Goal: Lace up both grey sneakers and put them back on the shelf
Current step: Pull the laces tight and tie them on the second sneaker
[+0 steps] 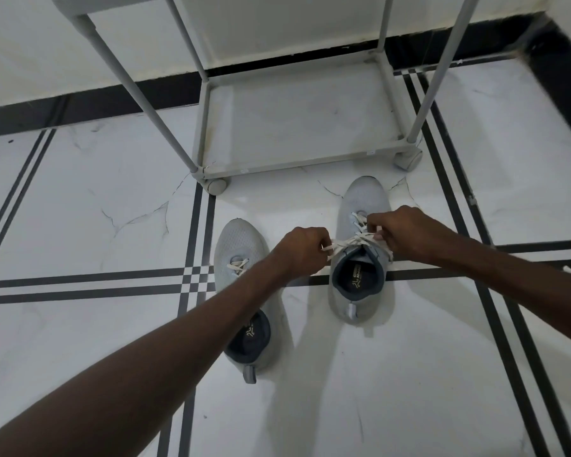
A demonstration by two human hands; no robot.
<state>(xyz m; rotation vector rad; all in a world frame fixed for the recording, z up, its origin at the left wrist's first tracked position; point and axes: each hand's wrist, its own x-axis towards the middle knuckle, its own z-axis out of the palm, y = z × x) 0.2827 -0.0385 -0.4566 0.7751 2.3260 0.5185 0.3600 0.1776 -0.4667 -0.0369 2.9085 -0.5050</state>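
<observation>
Two grey sneakers stand on the tiled floor, toes pointing away from me. The right sneaker point(365, 199) has cream laces point(350, 241) pulled taut across its opening. My left hand point(299, 250) pinches one lace end at the shoe's left side. My right hand point(406, 230) grips the laces on the other side, above the tongue. The left sneaker point(238, 239) lies partly under my left forearm; its laces point(238, 265) show near the toe.
A pale grey wheeled shelf point(297, 168) stands just beyond the sneakers, its bottom tier low to the floor, with slanted posts point(432, 80) rising toward me. A white wall with black skirting runs behind it.
</observation>
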